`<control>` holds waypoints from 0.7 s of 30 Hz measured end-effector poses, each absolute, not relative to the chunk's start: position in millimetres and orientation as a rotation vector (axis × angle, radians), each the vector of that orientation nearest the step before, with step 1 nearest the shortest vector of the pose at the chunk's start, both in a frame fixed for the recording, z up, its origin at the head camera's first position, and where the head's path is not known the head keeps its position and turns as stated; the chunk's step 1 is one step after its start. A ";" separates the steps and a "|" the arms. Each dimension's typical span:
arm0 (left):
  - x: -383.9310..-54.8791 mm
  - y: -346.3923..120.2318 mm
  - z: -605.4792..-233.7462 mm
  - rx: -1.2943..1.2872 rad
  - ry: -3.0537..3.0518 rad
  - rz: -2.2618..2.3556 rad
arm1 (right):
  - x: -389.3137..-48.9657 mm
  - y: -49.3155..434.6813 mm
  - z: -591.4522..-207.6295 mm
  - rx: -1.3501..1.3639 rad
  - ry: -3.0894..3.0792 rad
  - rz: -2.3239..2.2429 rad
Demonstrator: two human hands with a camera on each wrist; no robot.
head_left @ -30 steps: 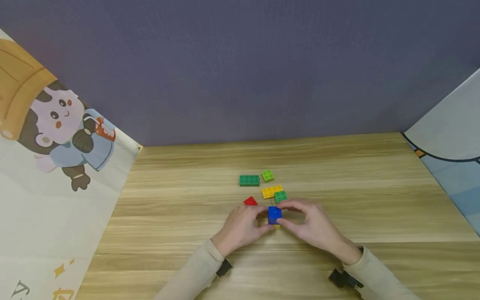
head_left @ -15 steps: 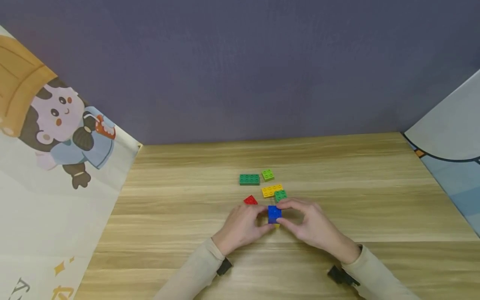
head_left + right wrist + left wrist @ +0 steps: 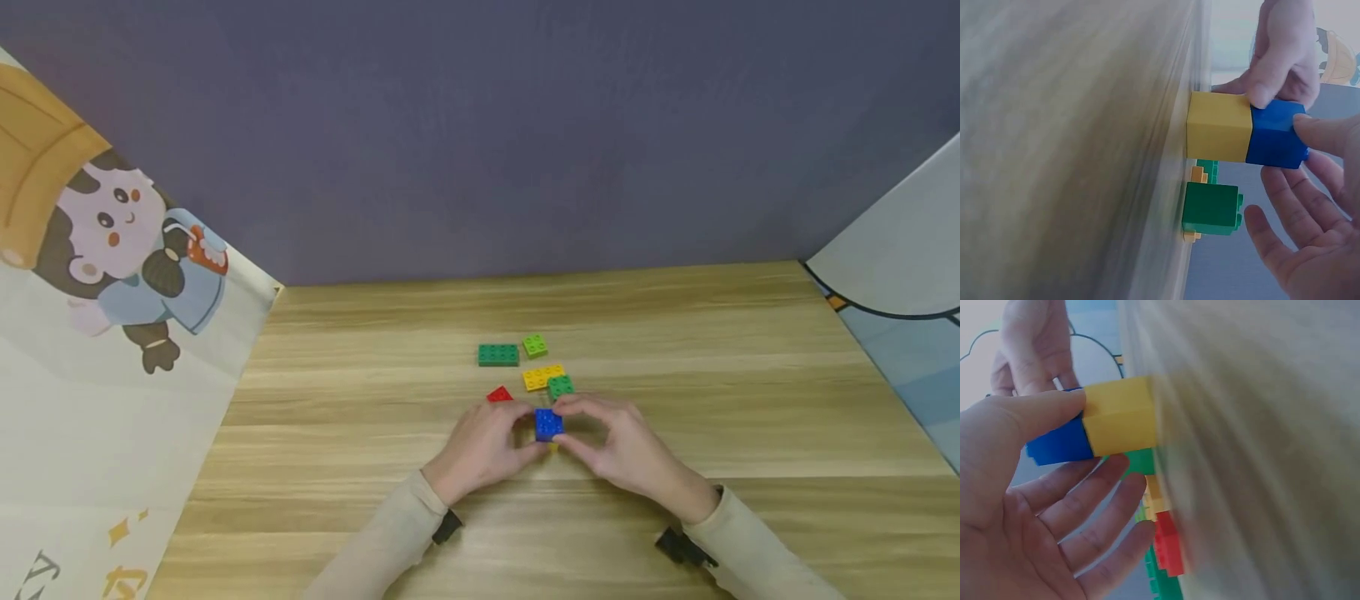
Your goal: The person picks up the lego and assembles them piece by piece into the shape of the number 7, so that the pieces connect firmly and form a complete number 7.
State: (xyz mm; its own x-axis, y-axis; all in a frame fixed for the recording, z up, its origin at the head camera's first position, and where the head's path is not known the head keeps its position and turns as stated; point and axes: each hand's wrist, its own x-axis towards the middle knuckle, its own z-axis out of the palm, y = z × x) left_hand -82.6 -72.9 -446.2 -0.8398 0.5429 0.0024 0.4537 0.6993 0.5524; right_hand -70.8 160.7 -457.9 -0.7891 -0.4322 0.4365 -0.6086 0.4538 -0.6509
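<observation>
A blue brick with studs on top sits squarely on a taller yellow block, which stands upright on the table. From the left, my left hand pinches the blue brick between thumb and fingers; the thumb lies along its side near the seam in the left wrist view. My right hand grips the same brick from the right, thumb on its near side. In the right wrist view the blue brick and the yellow block meet flush. Just behind them is a green block.
Beyond the hands on the wooden table lie a dark green brick, a lime brick, a flat yellow brick and a red brick near my left fingers. A purple-grey panel rises along the back edge.
Both hands keep their hold on the blue brick and barely move. The whole head view has shifted up slightly, and the studs on the blue brick show more clearly.
</observation>
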 end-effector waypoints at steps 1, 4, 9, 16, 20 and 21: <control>-82.6 -73.3 -445.1 0.815 2.742 0.846 | -71.0 160.9 -458.3 0.908 -2.493 1.248; -82.2 -74.4 -440.5 0.815 2.735 0.882 | -71.3 161.0 -458.4 0.917 -2.490 1.259; -81.8 -75.3 -434.5 0.821 2.739 0.910 | -71.3 161.5 -457.6 0.919 -2.499 1.271; -81.6 -77.0 -428.8 0.872 2.758 0.937 | -71.5 163.3 -462.0 0.910 -2.478 1.342; -82.9 -77.2 -429.5 0.867 2.761 0.939 | -72.0 164.6 -462.2 0.896 -2.492 1.398; -83.2 -77.2 -430.0 0.863 2.762 0.941 | -72.4 165.2 -461.8 0.896 -2.498 1.412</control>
State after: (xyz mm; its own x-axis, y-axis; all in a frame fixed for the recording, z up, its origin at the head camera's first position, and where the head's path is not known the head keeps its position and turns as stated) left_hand -83.2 -77.2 -430.0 -0.8345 0.5444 0.0854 0.4832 0.6485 0.5882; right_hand -72.4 165.2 -461.8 -0.8140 -0.4295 0.3911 -0.5566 0.3842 -0.7366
